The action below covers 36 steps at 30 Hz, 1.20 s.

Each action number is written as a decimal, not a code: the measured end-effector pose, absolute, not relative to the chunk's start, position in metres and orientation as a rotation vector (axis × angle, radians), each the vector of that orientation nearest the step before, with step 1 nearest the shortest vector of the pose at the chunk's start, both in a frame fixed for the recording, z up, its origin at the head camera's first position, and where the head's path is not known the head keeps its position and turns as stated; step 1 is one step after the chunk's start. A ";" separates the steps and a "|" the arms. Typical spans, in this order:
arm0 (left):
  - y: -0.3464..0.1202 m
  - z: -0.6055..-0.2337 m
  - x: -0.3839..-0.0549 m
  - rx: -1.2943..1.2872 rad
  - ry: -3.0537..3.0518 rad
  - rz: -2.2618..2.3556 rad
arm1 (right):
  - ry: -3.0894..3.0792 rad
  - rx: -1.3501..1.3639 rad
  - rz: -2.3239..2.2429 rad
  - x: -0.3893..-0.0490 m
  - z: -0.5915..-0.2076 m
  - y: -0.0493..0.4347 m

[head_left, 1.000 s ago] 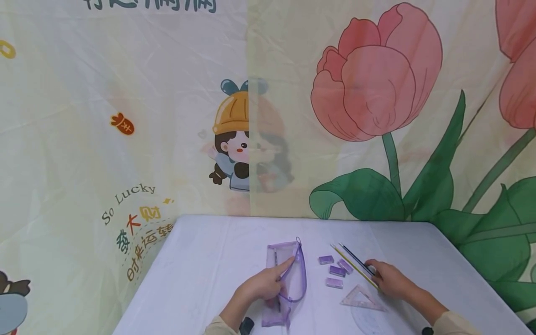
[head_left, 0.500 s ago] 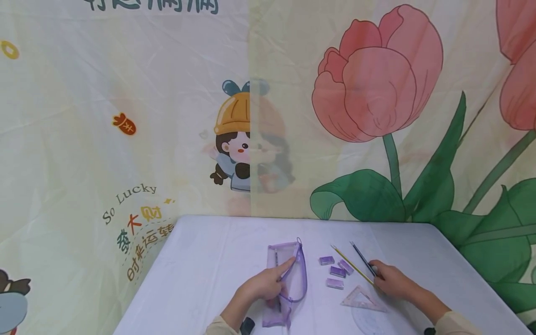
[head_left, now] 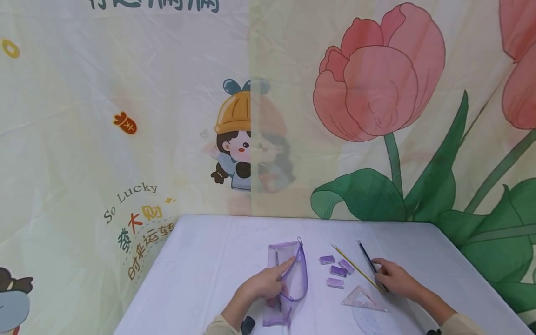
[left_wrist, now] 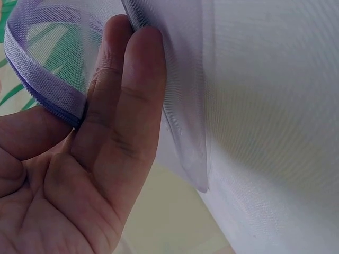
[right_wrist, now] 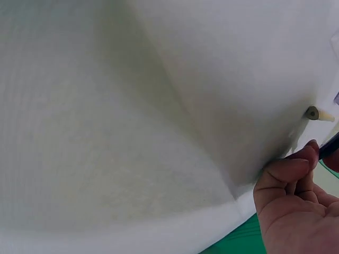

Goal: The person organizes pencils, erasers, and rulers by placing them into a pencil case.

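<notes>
My left hand (head_left: 264, 284) holds a purple mesh pencil case (head_left: 275, 318) by its open zipper edge. In the left wrist view, thumb and fingers pinch the purple zipper band (left_wrist: 58, 92). A slim dark stick (head_left: 277, 258) shows through the mesh. My right hand (head_left: 397, 280) pinches a dark pencil (head_left: 365, 252) over the table; its end (right_wrist: 329, 146) is at the fingertips in the right wrist view. Close to that hand lies a yellow pencil (head_left: 351, 264). Several purple erasers (head_left: 335, 283) are between the case and the pencils.
A clear set square (head_left: 363, 300) lies below the erasers, over a transparent protractor (head_left: 368, 321). A white cloth covers the table (head_left: 226, 251). Behind it hangs a printed curtain (head_left: 188, 139) with tulips and a cartoon figure.
The dark pencil has moved right in my right hand, away from the yellow pencil, which stays on the table. The left hand and the pencil case have stayed put.
</notes>
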State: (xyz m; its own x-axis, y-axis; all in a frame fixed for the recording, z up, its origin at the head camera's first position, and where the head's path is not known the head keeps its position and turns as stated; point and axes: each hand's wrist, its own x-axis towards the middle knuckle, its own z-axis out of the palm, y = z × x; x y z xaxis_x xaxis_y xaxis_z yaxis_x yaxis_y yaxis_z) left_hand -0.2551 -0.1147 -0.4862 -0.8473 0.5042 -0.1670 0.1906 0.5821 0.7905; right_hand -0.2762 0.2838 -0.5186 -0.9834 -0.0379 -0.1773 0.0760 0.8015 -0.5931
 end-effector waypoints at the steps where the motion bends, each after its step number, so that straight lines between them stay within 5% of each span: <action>1: -0.115 -0.486 -0.255 0.562 2.438 1.156 | 2.800 0.038 -0.957 -0.276 -0.518 0.284; 36: -0.114 -0.484 -0.254 0.531 2.415 1.171 | 2.852 -0.054 -1.120 -0.269 -0.505 0.268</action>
